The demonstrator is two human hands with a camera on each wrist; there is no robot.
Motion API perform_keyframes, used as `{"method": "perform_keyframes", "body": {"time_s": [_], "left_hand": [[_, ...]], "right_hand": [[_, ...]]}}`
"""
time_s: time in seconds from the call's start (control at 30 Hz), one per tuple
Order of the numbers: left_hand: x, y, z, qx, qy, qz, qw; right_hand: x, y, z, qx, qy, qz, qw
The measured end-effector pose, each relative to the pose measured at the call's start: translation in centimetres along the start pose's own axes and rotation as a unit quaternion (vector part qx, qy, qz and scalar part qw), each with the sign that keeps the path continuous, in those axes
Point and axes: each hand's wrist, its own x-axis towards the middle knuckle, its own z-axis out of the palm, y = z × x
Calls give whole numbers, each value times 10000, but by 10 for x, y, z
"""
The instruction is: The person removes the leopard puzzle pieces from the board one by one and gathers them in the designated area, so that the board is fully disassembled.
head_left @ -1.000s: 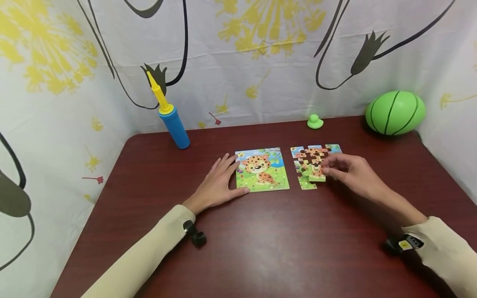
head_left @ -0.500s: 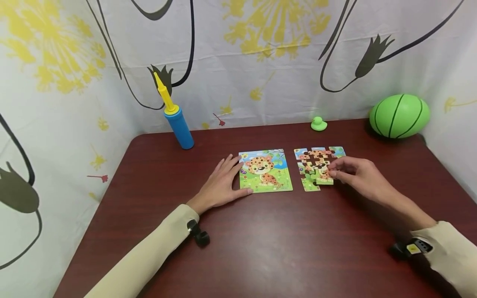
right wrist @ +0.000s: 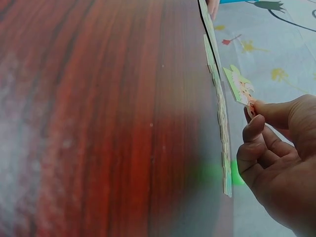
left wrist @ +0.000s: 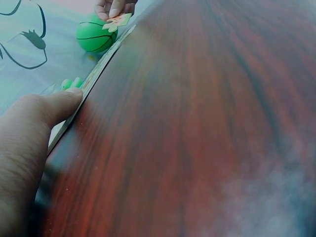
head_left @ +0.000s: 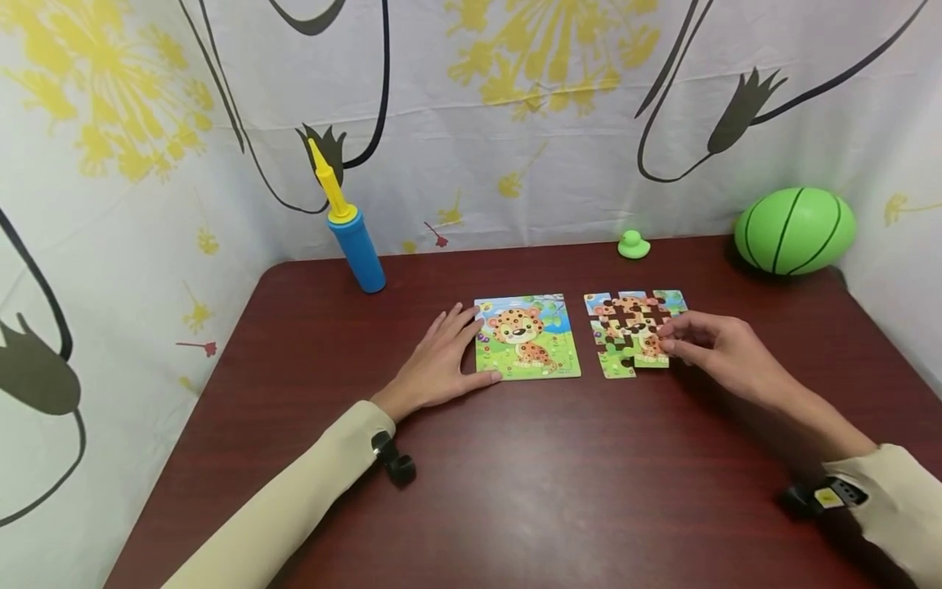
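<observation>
A square leopard-cub picture board [head_left: 526, 337] lies flat on the dark wooden table. Along its left side rests my left hand [head_left: 434, 360], fingers extended, with the thumb [left wrist: 66, 102] at the near edge. To the right, several jigsaw pieces [head_left: 615, 365] with the same kind of picture lie in a loose square, with gaps between them. My right hand [head_left: 721, 348] pinches one jigsaw piece [right wrist: 241, 88] between thumb and fingers. In the right wrist view it is raised off the table, over the lower right of the loose pieces; the fingertips cover its right edge.
A blue and yellow hand pump [head_left: 359, 249] stands at the back left. A green rubber duck [head_left: 633, 245] sits behind the pieces. Farther right is a green ball [head_left: 796, 231] with dark lines. Patterned cloth [head_left: 412, 82] hangs behind the table and at both sides.
My right hand has moved a little to the right over the loose pieces, still pinching the jigsaw piece. The left hand keeps its place on the board. The head view has shifted slightly.
</observation>
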Motion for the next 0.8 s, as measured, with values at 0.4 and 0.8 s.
{"method": "perform_keyframes", "body": {"time_s": [0.4, 0.8], "left_hand": [[0, 0, 0, 17, -6, 2, 10000], [1, -1, 0, 4, -12, -4, 10000]], "right_hand": [[-3, 6, 0, 68, -114, 35, 9999], [-5, 13, -1, -109, -60, 201, 9997]]}}
